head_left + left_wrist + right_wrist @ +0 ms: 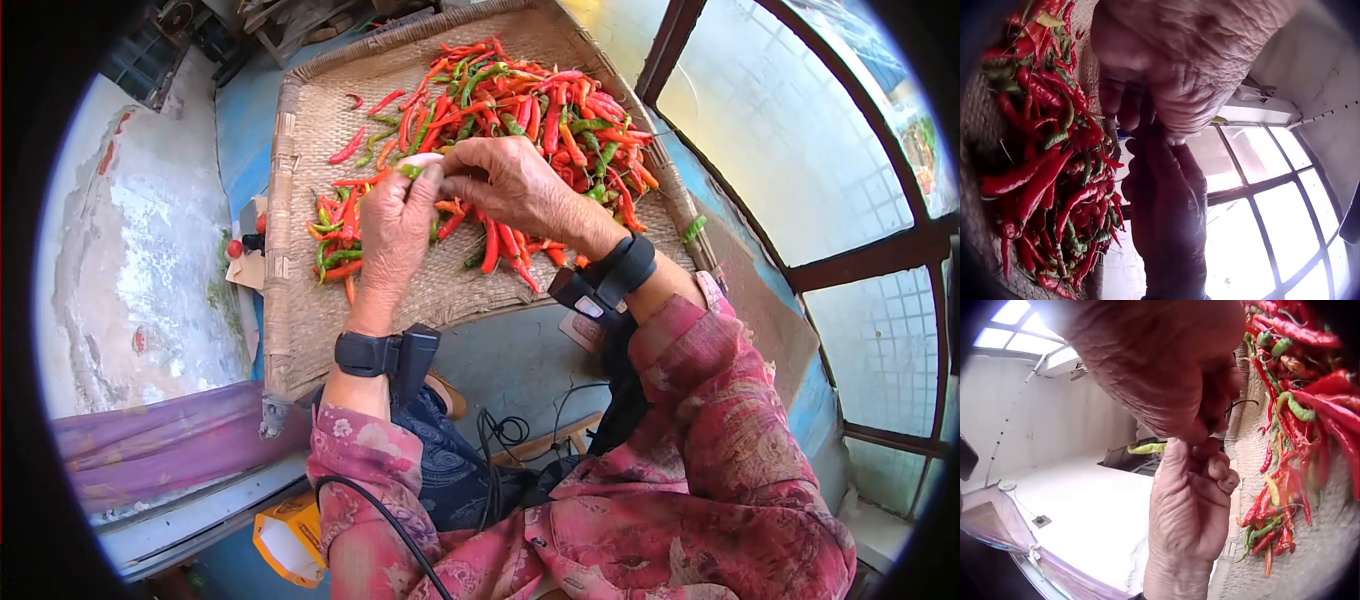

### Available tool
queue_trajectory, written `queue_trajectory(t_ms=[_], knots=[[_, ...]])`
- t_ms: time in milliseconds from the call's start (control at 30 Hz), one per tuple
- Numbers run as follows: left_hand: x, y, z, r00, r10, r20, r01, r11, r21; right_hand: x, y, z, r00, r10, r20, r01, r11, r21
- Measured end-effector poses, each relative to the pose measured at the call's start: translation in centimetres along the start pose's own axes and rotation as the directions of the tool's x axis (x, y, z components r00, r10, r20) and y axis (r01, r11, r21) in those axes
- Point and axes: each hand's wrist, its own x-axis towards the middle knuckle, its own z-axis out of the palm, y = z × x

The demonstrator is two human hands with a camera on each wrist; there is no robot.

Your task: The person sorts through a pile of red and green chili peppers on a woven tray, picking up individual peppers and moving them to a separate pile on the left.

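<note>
Above the woven tray (285,190), the two hands meet at the fingertips. My left hand (398,225) pinches a green pepper between thumb and fingers; in the right wrist view the yellow-green pepper (1146,449) sticks out past the left thumb. My right hand (525,190) has its fingers bent in against the left fingertips; whether they grip the pepper's other end is hidden. Beneath and beyond the hands lies a heap of red and green peppers (550,110), with a smaller group (345,235) left of the left hand.
A single green pepper (694,229) lies at the tray's right rim. Framed windows (790,120) stand on the right, a white wall (150,290) on the left. Below are cables (500,430) and a yellow box (290,540).
</note>
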Motion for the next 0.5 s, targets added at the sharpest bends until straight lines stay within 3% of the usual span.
queue_trajectory(t_ms=[33, 67, 133, 167, 200, 233, 333, 367, 433, 500], knots=[[0.2, -0.2, -0.4, 0.994, 0.089, -0.057, -0.08, 0.985, 0.152, 0.2, -0.2, -0.8, 0.999, 0.04, 0.035, -0.04, 0.999, -0.006], [0.3, -0.4, -1.1, 0.994, 0.093, -0.056, -0.083, 0.985, 0.153, 0.3, -0.2, -1.5, 0.994, 0.077, 0.071, -0.076, 0.997, -0.015], [0.4, -1.2, -3.1, 0.964, 0.239, -0.113, -0.173, 0.893, 0.415, 0.0, 1.7, -2.6, 0.986, 0.143, 0.083, -0.104, 0.927, -0.361], [0.4, -1.7, -4.3, 0.965, 0.24, -0.111, -0.174, 0.892, 0.417, -0.2, 2.3, -2.9, 0.968, 0.234, 0.091, -0.157, 0.846, -0.509], [0.4, -2.5, -5.6, 0.941, 0.306, -0.143, -0.165, 0.787, 0.594, -0.5, 2.7, -3.1, 0.943, 0.323, 0.083, -0.197, 0.739, -0.644], [0.3, -2.8, -6.8, 0.913, 0.376, -0.16, -0.137, 0.651, 0.746, -1.0, 3.5, -3.2, 0.943, 0.324, 0.082, -0.198, 0.74, -0.643], [-0.3, -3.4, -10.0, 0.968, 0.149, -0.202, 0.104, 0.497, 0.862, -2.0, 4.8, -2.9, 0.95, 0.298, 0.095, -0.16, 0.724, -0.671], [-0.6, -3.9, -10.6, 0.967, 0.149, -0.206, 0.107, 0.495, 0.862, -2.1, 4.8, -2.7, 0.935, 0.34, 0.103, -0.172, 0.687, -0.706], [-1.2, -4.7, -11.3, 0.99, 0.012, -0.144, 0.124, 0.445, 0.887, -1.8, 3.4, -2.5, 0.893, 0.428, 0.138, -0.192, 0.641, -0.743], [-1.5, -4.9, -11.2, 0.988, 0.01, -0.154, 0.13, 0.481, 0.867, -1.5, 3.4, -2.1, 0.886, 0.449, 0.119, -0.214, 0.622, -0.753]])
